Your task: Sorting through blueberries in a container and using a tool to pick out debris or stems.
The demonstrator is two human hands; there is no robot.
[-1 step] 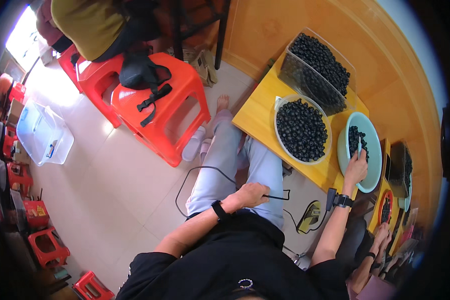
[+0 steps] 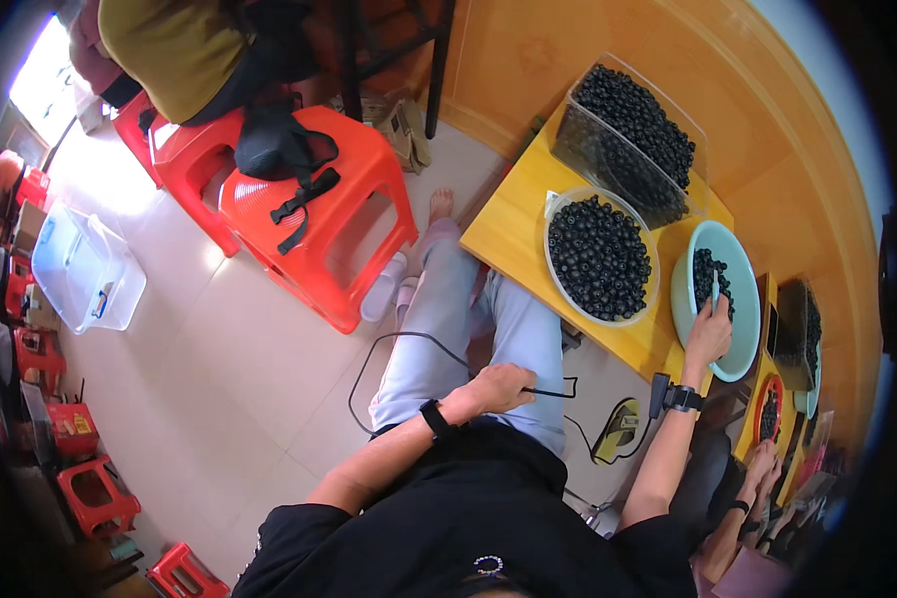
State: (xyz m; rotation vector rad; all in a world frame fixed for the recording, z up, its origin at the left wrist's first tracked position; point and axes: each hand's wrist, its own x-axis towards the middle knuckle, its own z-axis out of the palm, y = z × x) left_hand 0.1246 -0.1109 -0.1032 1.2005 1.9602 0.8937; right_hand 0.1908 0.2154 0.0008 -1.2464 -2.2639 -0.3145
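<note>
Resting on my thigh, my left hand [image 2: 498, 389] is closed around a thin black cable [image 2: 558, 396], which loops out on both sides of it. My right hand [image 2: 710, 337] reaches over the near rim of a pale green basin [image 2: 750, 339] and pinches a slim, light-coloured tool [image 2: 716, 289]; its exact kind is unclear. The tool's tip is among dark round berries [image 2: 708, 267], like blueberries, inside the basin. To the left of the basin stands a round clear tub [image 2: 600, 259] heaped with the same berries. Behind it is a clear rectangular bin [image 2: 633, 140] full of them.
The yellow table [image 2: 508, 224] stands against an orange wall. Red stools [image 2: 369, 209] are at the far left, one bearing a black strapped bag [image 2: 274, 145]. A lidded clear box [image 2: 95, 269] sits on the floor. A co-worker's hands [image 2: 762, 466] work at the right.
The picture has shifted very slightly; both hands, the tool and the containers keep their places.
</note>
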